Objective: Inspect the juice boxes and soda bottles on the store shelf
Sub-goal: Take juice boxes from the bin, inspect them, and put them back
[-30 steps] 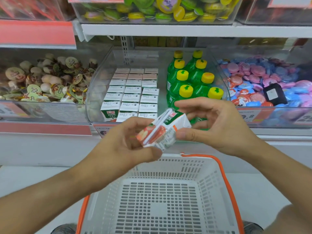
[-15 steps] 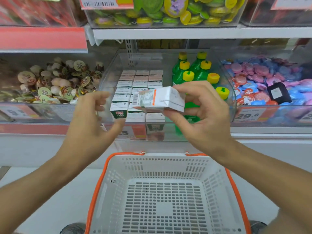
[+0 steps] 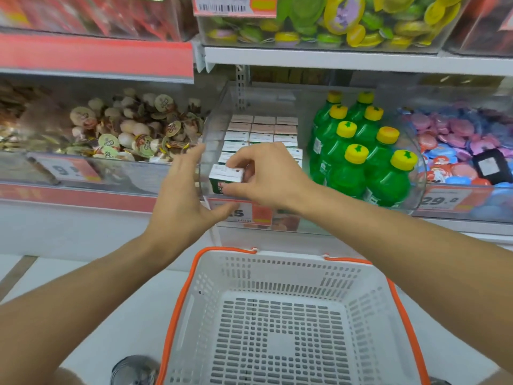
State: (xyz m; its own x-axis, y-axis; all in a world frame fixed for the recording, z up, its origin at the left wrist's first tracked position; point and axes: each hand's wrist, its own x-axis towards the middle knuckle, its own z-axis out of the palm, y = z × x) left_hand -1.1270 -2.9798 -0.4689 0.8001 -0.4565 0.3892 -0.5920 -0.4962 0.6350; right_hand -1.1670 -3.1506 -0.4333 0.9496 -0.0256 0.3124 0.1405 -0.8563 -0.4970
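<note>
A: Hands?
B: Right hand [image 3: 266, 176] pinches a juice box [image 3: 226, 177] at the front edge of the clear bin [image 3: 219, 112]. Left hand [image 3: 183, 201] spread wide beside the bin's outer wall.
A: Room?
B: Green bottles [image 3: 361, 157] crowd the right. White basket [image 3: 280, 323] below.
A: Writing?
B: Tag [image 3: 444, 201] reads "29.8", possibly cropped.

bottles [image 3: 358, 157]: green w/ yellow caps, you see green marks on top
juice box [image 3: 226, 177]: white top, green side
basket [image 3: 277, 315]: white, orange rim
price tag [image 3: 244, 213]: white & orange
</note>
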